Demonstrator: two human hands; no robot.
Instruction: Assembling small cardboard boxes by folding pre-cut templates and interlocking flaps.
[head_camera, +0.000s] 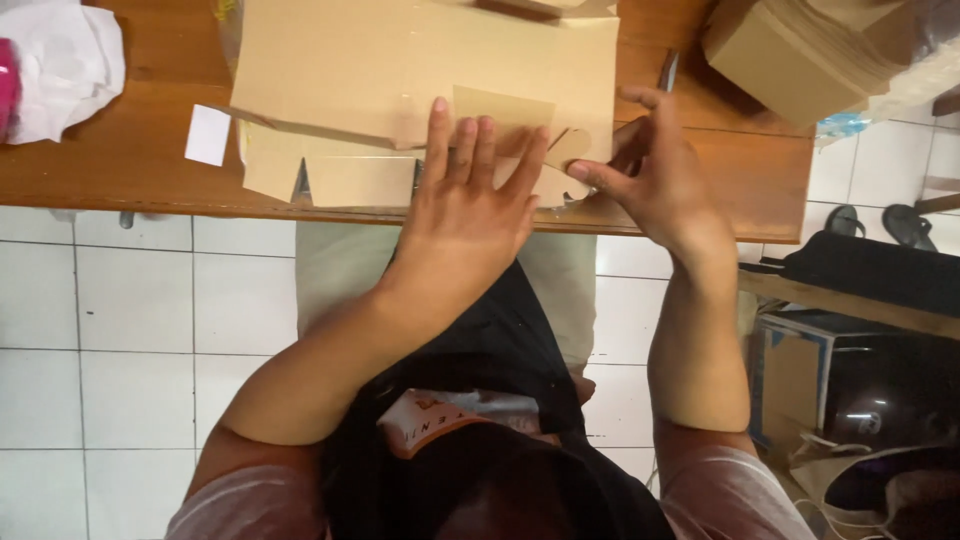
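Fingers of left hand (465, 215) splayed flat, pressing smooth tan die-cut cardboard sheet (420, 70) at near edge of wooden table (130, 150). Right hand (655, 175) pinches the sheet's rounded tab (570, 145). Stacked cardboard (790, 50) at far right corner.

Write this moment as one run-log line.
left hand: flat on cardboard box blank | right hand: pinching rounded tab | surface: wooden table

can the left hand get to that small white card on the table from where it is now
Probably yes. The left hand lies flat on the cardboard box blank, and the white card sits apart on the bare wooden table to its left, with only the low cardboard edge between them.
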